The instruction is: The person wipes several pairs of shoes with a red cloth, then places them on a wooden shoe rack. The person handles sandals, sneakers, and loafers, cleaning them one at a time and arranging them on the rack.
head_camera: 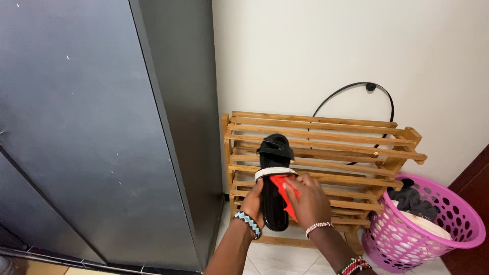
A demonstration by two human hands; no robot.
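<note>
My left hand (253, 202) grips a black slide sandal (273, 153) with a white-edged strap, held upright with its sole side toward me. My right hand (308, 201) presses a red object (283, 187), cloth or brush I cannot tell, against the sandal's lower half. Both hands are in front of a slatted wooden shoe rack (356, 147) whose shelves hold nothing I can see. Beaded bracelets sit on both wrists.
A tall dark grey cabinet (102, 127) fills the left. A pink perforated laundry basket (458, 214) with clothes stands at the right of the rack. A black cable (346, 89) loops on the cream wall behind. The floor is pale tile (285, 259).
</note>
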